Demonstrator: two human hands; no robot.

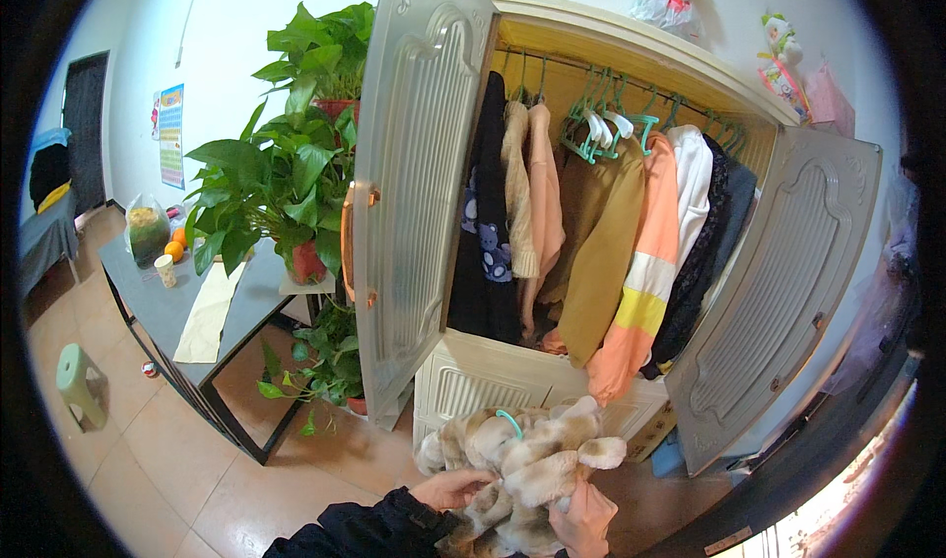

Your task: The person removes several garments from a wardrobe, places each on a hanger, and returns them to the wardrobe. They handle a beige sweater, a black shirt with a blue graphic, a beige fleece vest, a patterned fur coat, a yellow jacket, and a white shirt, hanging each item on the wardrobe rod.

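A fluffy beige-and-white patterned garment [543,469] with a hood bunches up low in front of me. From its top pokes the hook of a green clothes hanger [510,423]; the rest of that hanger is hidden in the fabric. My left hand [454,488] grips the garment's near left side. On the right, my right hand [582,517] pinches its edge. Behind the garment stands a wardrobe [488,380] with both doors swung wide. Inside it, a brown garment [602,247] and an orange, white and yellow jacket [643,284] hang from a metal rail [665,91].
The left wardrobe door [421,188] juts toward me; the right door [783,284] stands out opposite. Several bare green hangers [591,129] share the rail. Potted plants [295,159] crowd the left door beside a grey table [251,314]. A green stool [80,384] is on the tiled floor.
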